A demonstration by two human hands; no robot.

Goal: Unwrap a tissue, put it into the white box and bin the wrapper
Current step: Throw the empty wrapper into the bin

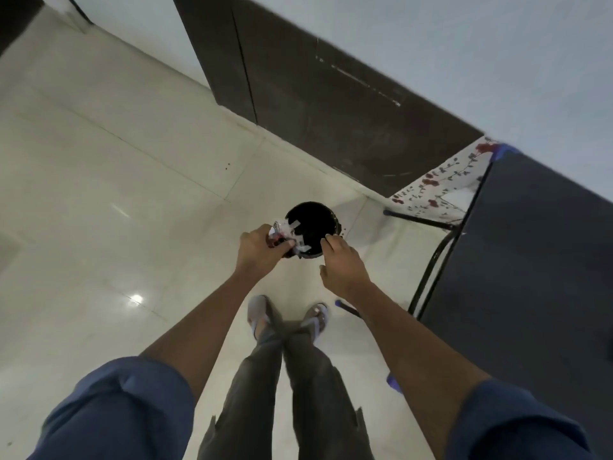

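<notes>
A round black bin (315,224) stands on the pale tiled floor in front of my feet. My left hand (258,250) is closed around a crumpled clear wrapper (287,235) with red print and white tabs, held over the bin's near left rim. My right hand (343,263) hovers at the bin's near right rim, its fingers loosely curled and holding nothing. Neither the tissue nor the white box is in view.
A dark table (530,260) with black metal legs (428,270) stands to the right, with a flowered cloth (438,187) behind it. Dark wooden panels (315,104) line the wall beyond the bin. Open floor (116,194) stretches to the left.
</notes>
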